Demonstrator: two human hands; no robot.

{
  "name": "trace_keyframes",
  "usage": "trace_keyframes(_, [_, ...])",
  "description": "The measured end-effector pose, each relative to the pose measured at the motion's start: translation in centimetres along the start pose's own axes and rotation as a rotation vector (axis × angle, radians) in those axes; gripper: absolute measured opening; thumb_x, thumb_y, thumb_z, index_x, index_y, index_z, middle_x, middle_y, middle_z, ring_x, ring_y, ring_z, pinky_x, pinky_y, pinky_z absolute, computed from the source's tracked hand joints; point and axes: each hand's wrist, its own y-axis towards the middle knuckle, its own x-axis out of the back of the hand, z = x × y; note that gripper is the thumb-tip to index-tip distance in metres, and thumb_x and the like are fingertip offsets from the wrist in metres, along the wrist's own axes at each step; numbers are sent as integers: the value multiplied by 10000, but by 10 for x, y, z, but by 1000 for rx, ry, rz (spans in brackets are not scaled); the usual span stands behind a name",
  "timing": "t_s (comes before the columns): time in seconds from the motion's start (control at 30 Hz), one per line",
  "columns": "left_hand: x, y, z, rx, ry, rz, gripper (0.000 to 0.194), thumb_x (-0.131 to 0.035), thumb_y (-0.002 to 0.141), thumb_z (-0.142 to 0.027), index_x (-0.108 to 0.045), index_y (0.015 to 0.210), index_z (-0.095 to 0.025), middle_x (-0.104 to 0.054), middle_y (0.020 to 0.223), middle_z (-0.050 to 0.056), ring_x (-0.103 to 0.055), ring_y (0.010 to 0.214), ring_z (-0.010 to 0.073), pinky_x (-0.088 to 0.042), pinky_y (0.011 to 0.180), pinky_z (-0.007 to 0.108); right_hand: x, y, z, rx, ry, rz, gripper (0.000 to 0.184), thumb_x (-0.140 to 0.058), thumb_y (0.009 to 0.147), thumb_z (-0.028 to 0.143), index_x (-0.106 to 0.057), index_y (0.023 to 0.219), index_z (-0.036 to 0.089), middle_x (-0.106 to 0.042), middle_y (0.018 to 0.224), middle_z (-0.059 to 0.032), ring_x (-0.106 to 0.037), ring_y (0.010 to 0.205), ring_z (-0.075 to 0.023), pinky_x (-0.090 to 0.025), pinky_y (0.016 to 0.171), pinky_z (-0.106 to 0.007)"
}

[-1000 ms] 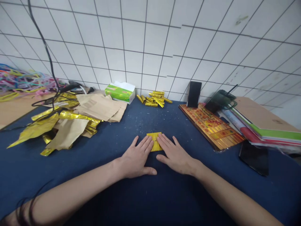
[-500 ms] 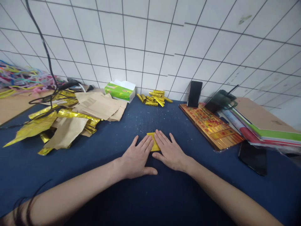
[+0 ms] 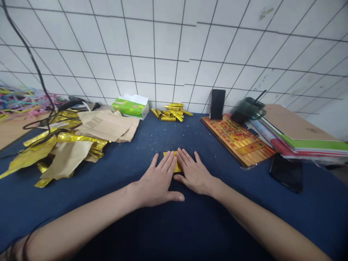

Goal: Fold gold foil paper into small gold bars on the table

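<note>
A small piece of gold foil paper [image 3: 177,168] lies on the dark blue table, mostly covered by my fingers. My left hand [image 3: 159,179] rests flat on its left part, thumb stretched toward me. On its right part lies my right hand [image 3: 194,174], also flat with the thumb apart. The fingertips of both hands nearly meet over the foil. Against the wall beyond them sits a pile of rolled gold foil tubes [image 3: 174,112].
Left are brown paper sheets [image 3: 106,123], gold foil scraps [image 3: 35,152], a black cable [image 3: 38,69] and a green tissue box [image 3: 131,107]. Right are an upright phone [image 3: 217,104], a red-gold packet [image 3: 239,141], a dark mug [image 3: 247,110], a stack of folders [image 3: 299,125] and a black phone [image 3: 286,173].
The view has shifted slightly, so the background sits further left. My left hand has moved over more of the foil's middle. Both hands stay flat on it.
</note>
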Motion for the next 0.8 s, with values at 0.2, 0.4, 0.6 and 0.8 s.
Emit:
trace_keyframes(0.2, [-6, 32, -12, -92, -50, -61, 1031, -139, 699, -779, -116, 1375, -1, -44, 1441, 214, 48, 1326, 323, -84, 1042, 519, 3, 0, 1, 76, -31, 52, 642, -239, 876, 507, -69, 1407, 189, -115, 1451, -169, -73, 1318, -361, -125, 931, -690])
trace_keyframes(0.4, [-20, 28, 13, -95, -70, -18, 938, -190, 754, -727, -48, 1390, -52, -20, 1453, 177, 21, 1335, 286, -106, 1057, 456, 3, 1, 1, -6, 34, 23, 728, -191, 852, 573, -43, 1404, 122, -100, 1452, -173, -65, 1331, -307, -120, 995, -617])
trace_keyframes(0.6, [-22, 1, 27, -87, -40, -6, 906, -200, 757, -722, -90, 1394, -87, -97, 1454, 159, -25, 1339, 280, -71, 1061, 460, 2, 0, 1, -22, 31, 17, 763, -171, 830, 619, -90, 1401, 120, -96, 1460, -139, -44, 1339, -264, -91, 1026, -579])
trace_keyframes(0.8, [-22, -16, 36, -155, -83, -1, 791, -261, 762, -706, -137, 1393, -245, -108, 1461, 116, -50, 1336, 290, -92, 1047, 493, 2, 0, 1, -28, 33, 33, 768, -171, 830, 624, -85, 1400, 116, -100, 1460, -138, -38, 1339, -263, -93, 1028, -574])
